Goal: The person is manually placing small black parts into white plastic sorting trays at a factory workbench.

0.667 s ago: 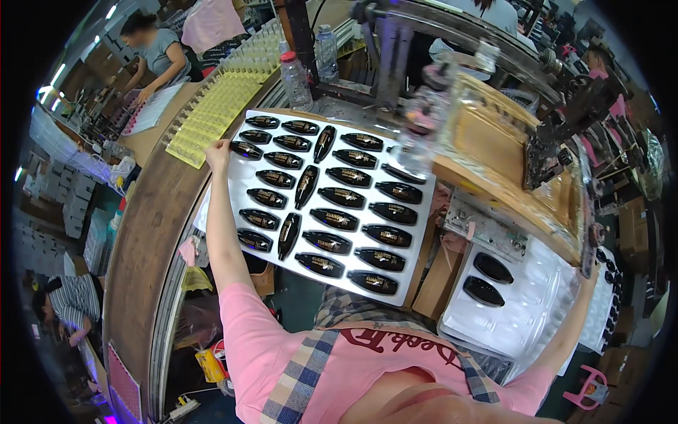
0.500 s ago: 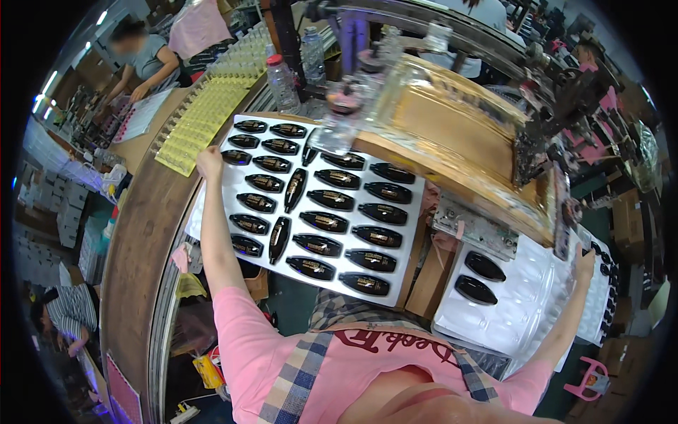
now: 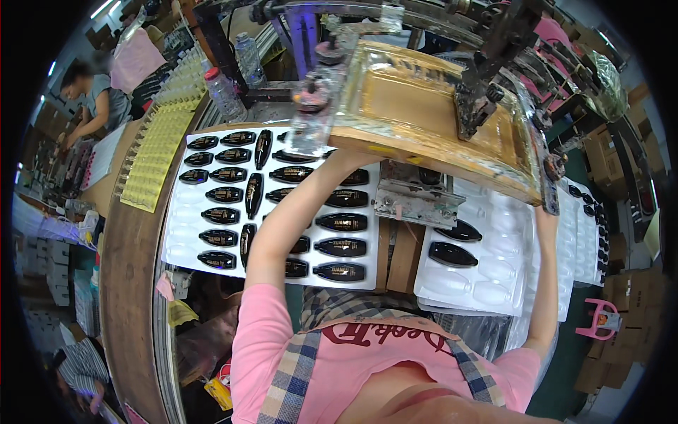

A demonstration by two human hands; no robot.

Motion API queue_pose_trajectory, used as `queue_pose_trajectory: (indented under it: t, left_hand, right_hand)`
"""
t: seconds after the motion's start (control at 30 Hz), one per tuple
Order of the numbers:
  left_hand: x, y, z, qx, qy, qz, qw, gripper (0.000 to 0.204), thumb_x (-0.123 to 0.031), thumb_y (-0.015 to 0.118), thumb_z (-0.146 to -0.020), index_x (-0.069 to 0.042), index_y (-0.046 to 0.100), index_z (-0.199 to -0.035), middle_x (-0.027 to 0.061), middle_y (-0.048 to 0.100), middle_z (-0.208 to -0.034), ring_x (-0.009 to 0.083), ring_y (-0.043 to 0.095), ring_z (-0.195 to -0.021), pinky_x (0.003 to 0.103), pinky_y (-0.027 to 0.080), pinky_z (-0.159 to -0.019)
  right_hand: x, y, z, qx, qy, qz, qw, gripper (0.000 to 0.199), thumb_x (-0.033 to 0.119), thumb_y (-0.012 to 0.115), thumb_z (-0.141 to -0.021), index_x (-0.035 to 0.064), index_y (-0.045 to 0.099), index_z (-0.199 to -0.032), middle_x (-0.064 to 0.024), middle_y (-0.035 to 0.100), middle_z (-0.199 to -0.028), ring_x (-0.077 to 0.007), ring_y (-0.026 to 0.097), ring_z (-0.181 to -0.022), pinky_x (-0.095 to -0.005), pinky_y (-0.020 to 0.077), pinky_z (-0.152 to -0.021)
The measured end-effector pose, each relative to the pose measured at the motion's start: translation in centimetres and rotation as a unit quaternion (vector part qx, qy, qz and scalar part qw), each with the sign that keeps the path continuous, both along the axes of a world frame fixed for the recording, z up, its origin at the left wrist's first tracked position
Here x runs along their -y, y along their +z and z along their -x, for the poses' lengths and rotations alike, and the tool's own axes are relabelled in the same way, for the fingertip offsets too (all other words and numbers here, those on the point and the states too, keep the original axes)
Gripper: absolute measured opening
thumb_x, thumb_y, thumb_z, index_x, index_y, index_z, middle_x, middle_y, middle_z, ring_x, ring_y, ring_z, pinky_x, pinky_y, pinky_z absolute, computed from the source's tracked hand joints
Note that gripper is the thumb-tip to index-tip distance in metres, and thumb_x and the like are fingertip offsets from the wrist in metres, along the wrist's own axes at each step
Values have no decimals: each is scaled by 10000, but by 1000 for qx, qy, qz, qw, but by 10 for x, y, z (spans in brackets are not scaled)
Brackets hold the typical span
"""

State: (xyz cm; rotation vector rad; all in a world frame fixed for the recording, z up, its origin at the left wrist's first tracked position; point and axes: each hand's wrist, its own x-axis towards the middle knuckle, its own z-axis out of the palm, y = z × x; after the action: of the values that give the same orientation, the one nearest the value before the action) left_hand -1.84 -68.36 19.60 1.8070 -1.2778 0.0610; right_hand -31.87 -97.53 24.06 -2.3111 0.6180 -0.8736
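Observation:
My left hand (image 3: pixel 350 161) reaches under the near edge of a wooden-framed printing screen (image 3: pixel 424 106); its fingers are hidden there. Below the screen's edge sits a metal fixture (image 3: pixel 417 201), with a black glossy piece (image 3: pixel 429 174) partly showing on it. My left forearm crosses a white plastic tray (image 3: pixel 185 240) holding rows of black oval pieces (image 3: pixel 342 222) with gold print. At the screen's right end is my right hand (image 3: pixel 546 220), its fingers hidden behind the frame's corner. Near it lies another white tray (image 3: pixel 494 304) with two plain black pieces (image 3: pixel 453 254) at its left.
A yellow tray of small clear parts (image 3: pixel 159 155) lies on the curved wooden bench (image 3: pixel 131 261) at left. Bottles (image 3: pixel 224 95) stand behind the printed tray. More white trays (image 3: pixel 583 247), a pink stool (image 3: pixel 597 318) and cartons (image 3: pixel 632 290) are at right. Another person (image 3: pixel 95 106) works far left.
My left hand has left the printed tray's far left edge and gone right, under the screen. My right hand has moved in to the screen's right end. The whole view has shifted.

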Motion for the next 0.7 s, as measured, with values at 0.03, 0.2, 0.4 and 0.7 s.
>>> queue_pose_trajectory:
  t: [0.03, 0.2, 0.4, 0.7]
  left_hand:
    - [13, 9, 2, -41, -4, 19, 999, 255, -128, 547, -772, -6, 537, -997, 114, 603, -904, 219, 578, -768, 302, 460, -689]
    - [14, 51, 2, -331, -68, 174, 925, 191, -114, 575, -782, 0, 583, -935, 65, 611, -855, 136, 556, -733, 249, 446, -668]
    - [-63, 48, -37, -326, 24, 238, 915, 164, -121, 596, -802, 1, 630, -906, 26, 620, -822, 70, 538, -704, 202, 431, -651]
    - [-313, -38, -120, -217, 372, 122, 894, 290, -248, 616, -792, 40, 634, -831, 46, 609, -692, 91, 550, -620, 204, 425, -570]
  right_hand:
    - [-5, -9, -2, -18, 23, 8, 1000, 413, 119, 619, -774, -8, 469, -1138, -111, 517, -1131, -173, 505, -963, -287, 382, -857]
    - [-114, 24, -70, -67, 145, -14, 987, 335, 203, 630, -773, -7, 561, -1025, -95, 590, -1021, -182, 530, -945, -281, 372, -858]
    - [-162, 20, -116, -135, 198, 65, 969, 345, 227, 666, -735, -20, 562, -951, -114, 598, -837, -198, 555, -810, -293, 412, -732]
    - [-126, 26, -46, -43, 98, 28, 994, 242, 181, 550, -823, -46, 565, -904, -149, 579, -826, -214, 553, -758, -291, 422, -724]
